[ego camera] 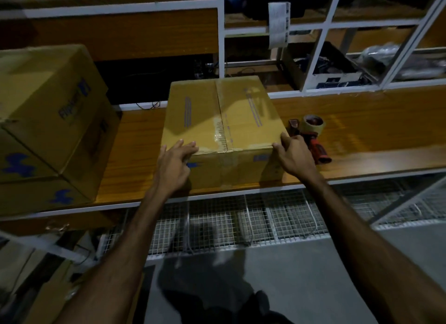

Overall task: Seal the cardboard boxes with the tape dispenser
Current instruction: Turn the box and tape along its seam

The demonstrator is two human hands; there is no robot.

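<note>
The cardboard box sits on the bench, flaps closed. My left hand grips its near left corner, fingers curled over the top edge; my right hand grips the near right corner. The tape dispenser lies just right of the box, behind my right hand.

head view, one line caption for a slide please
Both hands, left and right, hold the near corners of a cardboard box; tape dispenser rests beside it.
</note>
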